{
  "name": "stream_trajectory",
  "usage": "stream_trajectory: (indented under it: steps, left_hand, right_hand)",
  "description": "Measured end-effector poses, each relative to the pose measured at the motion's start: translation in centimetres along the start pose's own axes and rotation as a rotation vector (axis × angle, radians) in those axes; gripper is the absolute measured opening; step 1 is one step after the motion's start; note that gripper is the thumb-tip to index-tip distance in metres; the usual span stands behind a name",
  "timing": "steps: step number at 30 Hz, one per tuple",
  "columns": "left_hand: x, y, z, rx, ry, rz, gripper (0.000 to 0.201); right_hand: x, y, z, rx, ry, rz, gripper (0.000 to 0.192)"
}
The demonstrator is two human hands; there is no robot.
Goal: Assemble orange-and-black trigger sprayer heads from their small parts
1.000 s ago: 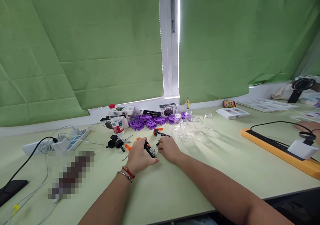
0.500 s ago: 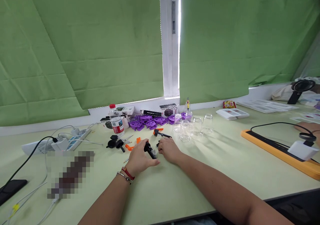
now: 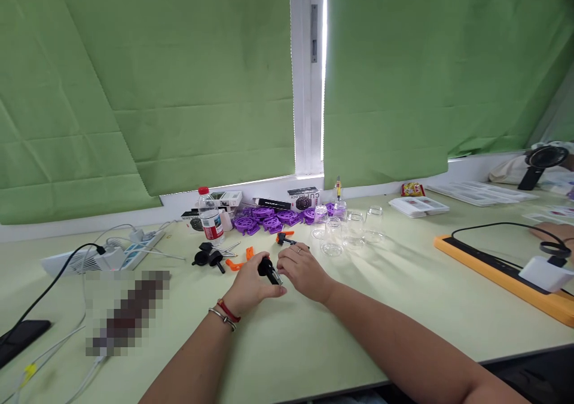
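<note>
My left hand (image 3: 249,287) holds a small black plastic part (image 3: 268,269) with thin metal pins at its lower end, just above the pale green table (image 3: 403,296). My right hand (image 3: 305,270) is right beside it, fingertips touching the part's pin end. Orange plastic pieces (image 3: 237,262) lie just left of my left hand. Several black knob-like parts (image 3: 208,256) lie further left. Another black-and-orange piece (image 3: 287,238) lies just behind my right hand.
Purple plastic wheels (image 3: 269,220), small boxes (image 3: 301,198) and a water bottle (image 3: 210,219) stand by the window sill. Several clear glass cups (image 3: 347,227) are behind my right hand. A power strip (image 3: 101,257) and cables lie left; an orange board (image 3: 506,275) with a white charger right. Another person's hand (image 3: 553,232) is at the far right.
Both hands have lifted the black part slightly and drawn closer together; my right hand now touches its pin end. The view shifted a little.
</note>
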State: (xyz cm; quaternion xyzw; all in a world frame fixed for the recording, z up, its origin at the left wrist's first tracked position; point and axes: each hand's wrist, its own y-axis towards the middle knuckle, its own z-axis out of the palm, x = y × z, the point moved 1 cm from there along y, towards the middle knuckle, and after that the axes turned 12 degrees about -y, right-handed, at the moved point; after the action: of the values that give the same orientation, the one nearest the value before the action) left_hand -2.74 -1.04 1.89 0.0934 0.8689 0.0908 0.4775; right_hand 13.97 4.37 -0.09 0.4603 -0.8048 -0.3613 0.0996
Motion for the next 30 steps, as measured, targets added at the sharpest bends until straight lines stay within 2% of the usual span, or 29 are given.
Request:
stream_trajectory:
  steps: [5,12,20,30]
  left_hand:
    - [-0.85,-0.25,0.25,0.055,-0.062,-0.018,0.071]
    - [-0.23,-0.09,-0.01,0.099,-0.160,-0.073,0.079]
    - [-0.04,-0.08,-0.16,0.164,-0.177,-0.048,0.073]
    - [-0.48,-0.14,-0.15,0.191,-0.200,-0.044,0.064]
  right_hand:
    - [0.63,-0.03,0.11,-0.065,-0.040,-0.140,0.020]
    - [0.66,-0.41,0.39,0.023,0.030,-0.171,0.021]
    - [0.80,-0.47,0.05,0.051,-0.089,-0.302,0.022]
    - [0.70,-0.12,-0.48,0.057,-0.133,-0.350,0.023]
